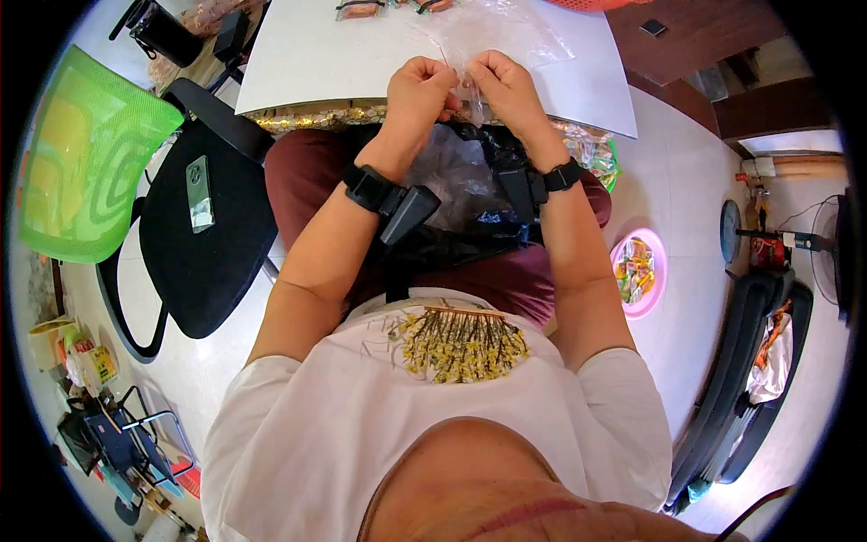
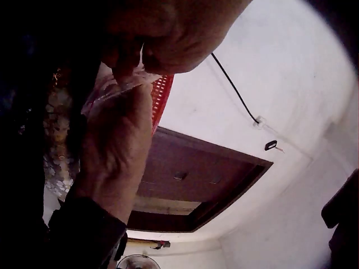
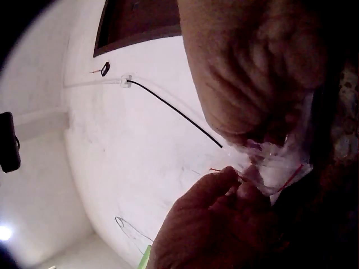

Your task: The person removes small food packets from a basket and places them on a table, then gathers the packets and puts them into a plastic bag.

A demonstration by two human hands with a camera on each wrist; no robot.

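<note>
Both hands meet at the near edge of the white table. My left hand (image 1: 421, 98) pinches the gathered clear plastic bag (image 1: 477, 107) with curled fingers; a thin red tie (image 3: 293, 177) shows against the plastic in the right wrist view. My right hand (image 1: 506, 90) grips the same plastic between thumb and fingers, just right of the left one. The bag's clear film spreads over the table beyond the hands. In the left wrist view the fingertips are dark and partly hidden.
On the white table (image 1: 316, 63) lie small packed items (image 1: 359, 9) at the far edge, beside a red basket (image 1: 582, 4). A black bag (image 1: 470, 237) lies in the lap. A pink basin (image 1: 664, 275) with packets stands right; a phone (image 1: 200, 192) rests on a black chair (image 1: 172, 262).
</note>
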